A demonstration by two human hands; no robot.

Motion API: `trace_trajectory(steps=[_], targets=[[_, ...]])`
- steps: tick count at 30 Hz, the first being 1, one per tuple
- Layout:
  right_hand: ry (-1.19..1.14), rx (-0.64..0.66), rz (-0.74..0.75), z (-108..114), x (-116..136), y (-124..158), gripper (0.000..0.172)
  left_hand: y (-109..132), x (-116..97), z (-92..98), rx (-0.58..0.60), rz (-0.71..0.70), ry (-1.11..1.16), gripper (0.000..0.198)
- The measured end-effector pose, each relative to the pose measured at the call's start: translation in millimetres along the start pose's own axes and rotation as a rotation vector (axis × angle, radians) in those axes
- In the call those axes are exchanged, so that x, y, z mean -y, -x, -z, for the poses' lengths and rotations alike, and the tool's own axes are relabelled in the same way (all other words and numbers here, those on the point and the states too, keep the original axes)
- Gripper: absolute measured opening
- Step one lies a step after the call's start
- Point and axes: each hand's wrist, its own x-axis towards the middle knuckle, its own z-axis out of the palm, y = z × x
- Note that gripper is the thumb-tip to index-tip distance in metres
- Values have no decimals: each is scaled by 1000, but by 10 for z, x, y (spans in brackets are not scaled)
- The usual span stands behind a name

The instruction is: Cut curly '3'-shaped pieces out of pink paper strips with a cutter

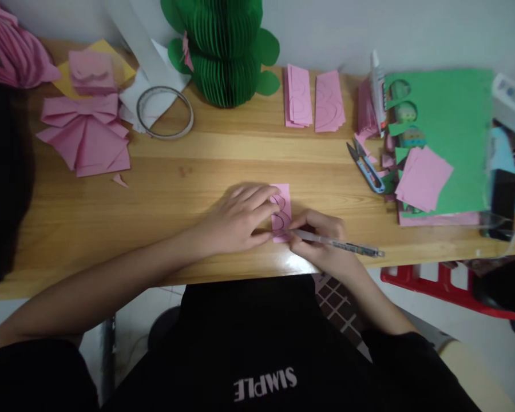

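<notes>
Pink strip (285,213) lies between them, long axis front-to-back: left hand (242,220) spread over its edge, right hand (324,258) gripping the pen (352,247)!

Smooth, glossy wood table (214,154); matt paper strip (285,209).
Pen (358,248) in smooth, clear plastic; metal-bladed snips (369,171); shirt (240,332) of matt cloth.

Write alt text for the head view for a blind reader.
A person's right hand holds a pen to a curve-marked pink paper strip, the left hand resting on it. Beyond, on the wooden table, are a green honeycomb paper decoration and pink paper stacks, with blue-handled snips to the right.
</notes>
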Motion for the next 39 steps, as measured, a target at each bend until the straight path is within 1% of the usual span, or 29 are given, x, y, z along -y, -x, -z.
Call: trace_trajectory(steps=[4,7,9,11,13,14,16,18,19,21,24,29,32,36,39], targets=[[-39,8,30,-73,-30,2,4,-6,-2,11,8,3,2,35],[-119,-5,69,-130,-66,17,3,-7,-4,19,30,9,-4,37],[-163,-69,55,-132,-90,49,3,-4,-1,21,40,19,-8,35],[-163,-184,19,-102,-118,103,5,2,5,21,44,23,-18,33],[-117,-255,27,-59,-152,170,13,8,14,20,51,17,-27,33],[-77,-252,66,-43,-171,204,19,11,19,18,55,13,-29,33],[28,-202,186,-37,-207,264,27,16,27,14,51,6,-30,34],[155,-158,284,-67,-235,310,28,19,33,10,42,-1,-28,34],[214,-155,308,-93,-244,327,27,19,35,11,40,-4,-28,34],[303,-173,325,-151,-250,354,26,16,35,21,48,-11,-34,34],[377,-207,358,-215,-238,376,24,-5,21,63,71,-25,-62,32],[448,-221,416,-231,-214,367,23,-79,-5,150,104,-79,-129,25],[461,-233,425,-236,-215,355,21,-118,12,169,65,-104,-168,23],[455,-220,415,-267,-235,344,23,-123,85,164,18,-138,-155,24],[462,-254,414,-296,-248,333,21,-94,140,163,-7,-192,-149,24]])
